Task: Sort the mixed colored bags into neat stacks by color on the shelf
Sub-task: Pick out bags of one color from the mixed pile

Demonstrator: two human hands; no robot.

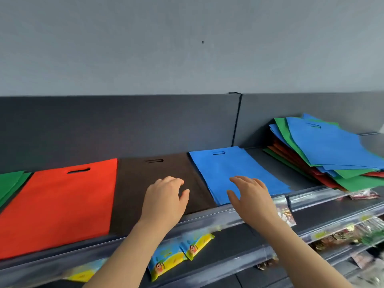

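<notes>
Four sorted stacks lie side by side on the shelf (207, 218) (green (10, 183), red (62, 204), brown (149, 175) and blue (234, 169), left to right), and the mixed pile (324, 150) sits apart at the far right. That pile is splayed, and its front corners reach out past the rim.

The left hand (164, 200) hangs over the brown stack with its fingers loosely curled and nothing in them. The right hand (251, 196) is over the front of the blue stack with its fingers spread and straight; I cannot tell whether it touches the cloth.

The risk sits in the pile. The bags are thin, and the top blue one lies askew on a green one — a quick pull would likely drag that neighbour along, or tip the overhanging layers down onto the snacks (182, 252) below. The blue stack looks slightly fanned at its near edge, so a careless brush by the right hand could skew it further, or nudge it across the brown stack it touches.
</notes>
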